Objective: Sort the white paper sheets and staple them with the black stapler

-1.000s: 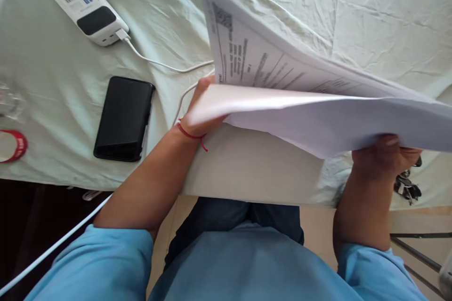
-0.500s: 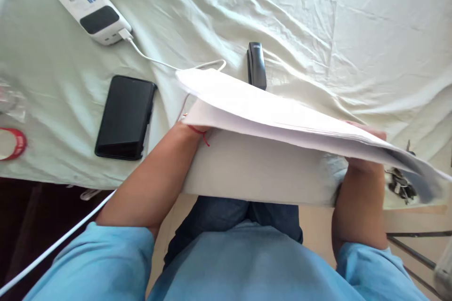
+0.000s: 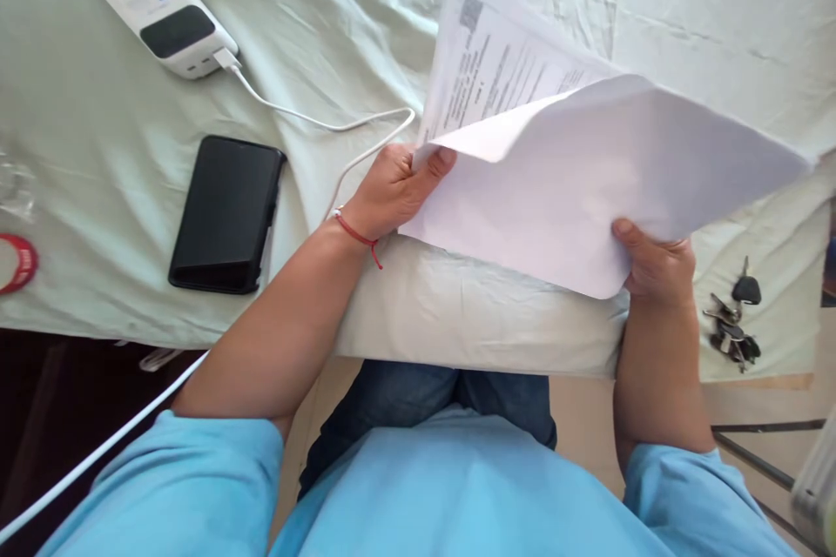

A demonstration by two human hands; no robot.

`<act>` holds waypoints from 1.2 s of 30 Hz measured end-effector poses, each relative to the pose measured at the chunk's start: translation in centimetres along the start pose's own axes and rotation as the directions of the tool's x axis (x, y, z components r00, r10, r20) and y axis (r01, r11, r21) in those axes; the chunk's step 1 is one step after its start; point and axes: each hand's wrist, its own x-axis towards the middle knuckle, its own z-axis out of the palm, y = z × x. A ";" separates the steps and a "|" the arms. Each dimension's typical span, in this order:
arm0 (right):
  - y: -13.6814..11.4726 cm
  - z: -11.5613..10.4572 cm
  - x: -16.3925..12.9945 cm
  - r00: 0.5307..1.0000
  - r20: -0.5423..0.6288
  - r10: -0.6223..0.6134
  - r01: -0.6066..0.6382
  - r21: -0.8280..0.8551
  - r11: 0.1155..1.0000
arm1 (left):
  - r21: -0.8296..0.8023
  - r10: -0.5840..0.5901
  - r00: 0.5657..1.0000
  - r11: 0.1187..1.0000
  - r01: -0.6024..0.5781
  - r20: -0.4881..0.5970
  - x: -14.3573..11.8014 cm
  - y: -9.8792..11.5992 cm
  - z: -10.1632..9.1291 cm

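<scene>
A small sheaf of white paper sheets (image 3: 542, 200) is held up over the near part of the table. My left hand (image 3: 398, 183) grips its left edge, thumb on top and fingers underneath. At the lower right, my right hand (image 3: 657, 261) pinches the same sheets, with its thumb on the blank upper face and the other fingers hidden beneath. The upper sheet bends back along its far edge. Under it shows a printed page (image 3: 496, 70) with lines of text and a dark square code in its corner.
A white power bank (image 3: 150, 0) with a white cable (image 3: 313, 116) lies at the far left. Nearer are a black phone (image 3: 227, 213) and a red tape roll (image 3: 18, 263). A bunch of keys (image 3: 735, 326) lies by the right edge. A wrinkled pale cloth (image 3: 340, 0) covers the table.
The sheets have tilted down from near edge-on, showing their blank face and a printed page. Both hands have come into fuller view. The black stapler is now hidden behind the paper.
</scene>
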 end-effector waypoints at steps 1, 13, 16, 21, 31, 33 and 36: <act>-0.1 0.0 0.0 1.000 0.005 0.026 -0.026 -0.012 1.000 | -0.010 -0.017 0.999 1.000 0.018 0.043 0.1 0.3 0.0; 0.1 -2.3 0.9 0.992 -0.014 0.122 -0.123 -0.113 0.986 | 0.080 0.034 0.997 0.996 -0.040 0.074 0.4 1.5 0.0; 0.2 -1.5 1.6 0.998 -0.044 0.038 -0.042 -0.104 0.994 | 0.088 0.040 0.996 0.995 -0.047 0.080 0.4 1.6 0.1; -1.0 -1.4 1.4 0.991 -0.003 0.136 -0.134 -0.185 0.974 | 0.083 0.025 0.999 0.996 -0.028 0.037 0.6 1.6 0.3; -3.1 -2.2 0.8 0.944 0.005 0.330 -0.313 -0.306 0.899 | 0.154 0.006 0.999 0.988 -0.013 0.050 0.8 1.7 0.3; -3.2 -2.0 0.9 0.947 -0.020 0.321 -0.312 -0.301 0.901 | 0.165 -0.006 0.998 0.986 -0.004 0.057 0.7 1.7 0.3; -3.4 -2.0 0.9 0.940 -0.042 0.337 -0.333 -0.308 0.891 | 0.175 -0.033 0.998 0.984 0.021 0.061 0.8 1.4 0.3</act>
